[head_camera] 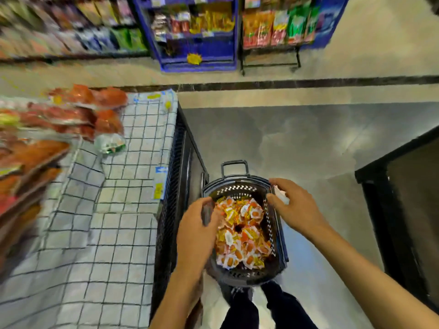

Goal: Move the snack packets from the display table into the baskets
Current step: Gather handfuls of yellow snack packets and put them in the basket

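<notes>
A dark plastic basket (pixel 237 186) stands on the floor beside the display table (pixel 114 233), which is covered in a checked cloth. Inside the basket lie several small orange, yellow and white snack packets (pixel 242 233). My left hand (pixel 196 231) grips the basket's left rim, fingers curled over it. My right hand (pixel 295 206) grips the right rim near the far corner, with something small and white showing under its fingers. Larger orange and red snack packets (pixel 78 110) are piled, blurred, at the table's far left, with one greenish-white packet (pixel 110 143) beside them.
A blue display rack (pixel 197 43) and shelves of packaged goods (pixel 71 27) line the far side of the aisle. A black fixture (pixel 403 198) stands to the right. My legs and shoes (pixel 256 302) are just behind the basket. Open grey floor lies ahead of it.
</notes>
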